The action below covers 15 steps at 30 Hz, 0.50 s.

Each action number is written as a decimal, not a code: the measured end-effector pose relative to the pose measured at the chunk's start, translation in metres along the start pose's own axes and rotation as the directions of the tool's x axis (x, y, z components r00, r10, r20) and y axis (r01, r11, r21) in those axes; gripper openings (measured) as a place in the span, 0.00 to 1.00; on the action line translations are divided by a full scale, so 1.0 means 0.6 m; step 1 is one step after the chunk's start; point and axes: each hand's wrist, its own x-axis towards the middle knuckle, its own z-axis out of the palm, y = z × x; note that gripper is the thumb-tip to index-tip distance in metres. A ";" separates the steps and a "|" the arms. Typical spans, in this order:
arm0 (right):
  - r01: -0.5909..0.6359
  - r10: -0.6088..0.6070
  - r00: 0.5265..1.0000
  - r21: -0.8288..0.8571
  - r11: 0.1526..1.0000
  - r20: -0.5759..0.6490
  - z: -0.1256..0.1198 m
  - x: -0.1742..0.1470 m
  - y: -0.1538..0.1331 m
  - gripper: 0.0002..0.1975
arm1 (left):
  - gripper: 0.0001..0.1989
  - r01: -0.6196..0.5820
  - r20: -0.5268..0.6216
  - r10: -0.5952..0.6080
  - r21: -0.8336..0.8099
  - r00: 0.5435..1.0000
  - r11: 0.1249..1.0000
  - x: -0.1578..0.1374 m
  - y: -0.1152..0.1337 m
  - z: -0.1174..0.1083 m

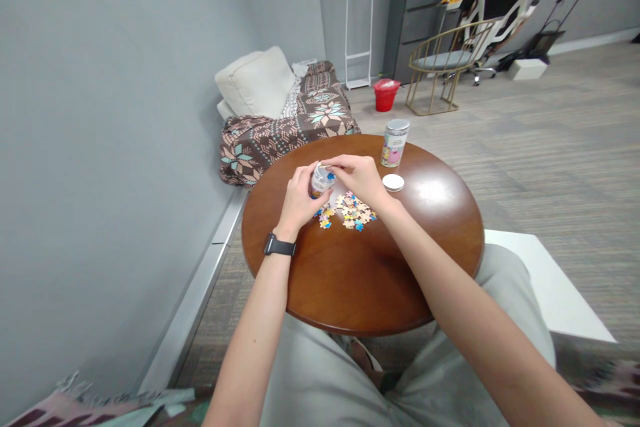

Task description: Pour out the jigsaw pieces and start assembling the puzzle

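Note:
My left hand (300,199), with a black watch on its wrist, is wrapped round a small printed canister (320,179) with a silvery rim. The canister's top is uncovered and tilts toward me. Over its mouth, my right hand (356,177) is closed in a pinch; a thin tan edge and a blue puzzle piece (331,175) show at its fingertips. Just below both hands lies a loose pile of jigsaw puzzle pieces (354,212), tan, yellow, blue and pink. The inside of the canister is hidden.
On the round wooden table (350,280), a closed second canister (395,144) stands at the back right, with a round lid (393,182) lying before it. A patterned couch (320,103), a red bin (385,95) and a gold-framed chair (443,63) stand beyond; a grey wall rises at left.

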 end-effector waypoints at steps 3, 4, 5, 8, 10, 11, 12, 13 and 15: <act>0.031 -0.031 1.000 -0.032 0.999 -0.003 0.001 -0.002 0.003 0.11 | 0.28 0.001 -0.002 -0.001 -0.011 1.000 1.000 0.000 0.000 0.000; 0.054 -0.055 0.998 -0.047 0.997 -0.010 0.001 -0.003 0.004 0.11 | 0.29 0.001 -0.005 -0.001 -0.014 1.000 1.000 0.000 0.000 0.001; 0.078 -0.079 0.997 -0.062 0.995 -0.013 0.000 -0.004 0.005 0.11 | 0.29 0.002 -0.007 -0.002 -0.017 1.000 1.000 0.000 -0.001 0.001; 0.118 -0.118 0.993 -0.093 0.989 0.007 -0.001 -0.005 0.005 0.11 | 0.29 0.005 -0.010 -0.006 -0.018 1.000 1.000 0.000 -0.002 0.001; 0.113 -0.111 0.993 -0.093 0.989 0.026 -0.002 -0.005 0.005 0.11 | 0.29 0.005 -0.013 -0.006 -0.017 1.000 1.000 0.000 -0.001 0.001; 0.103 -0.101 0.994 -0.085 0.991 0.030 -0.002 -0.005 0.004 0.11 | 0.29 0.004 -0.016 -0.004 -0.018 1.000 1.000 0.000 -0.001 0.001; 0.088 -0.086 0.996 -0.069 0.994 0.029 -0.003 -0.004 0.004 0.12 | 0.29 0.003 -0.017 -0.003 -0.020 1.000 1.000 0.000 0.000 0.001; 0.067 -0.066 0.998 -0.047 0.997 0.023 -0.002 -0.004 0.005 0.13 | 0.29 0.003 -0.019 -0.003 -0.020 1.000 1.000 0.000 0.000 0.001; 0.004 -0.004 1.000 0.001 1.000 0.005 -0.001 -0.004 0.010 0.18 | 0.28 0.012 -0.024 -0.012 -0.011 1.000 1.000 0.001 0.001 0.001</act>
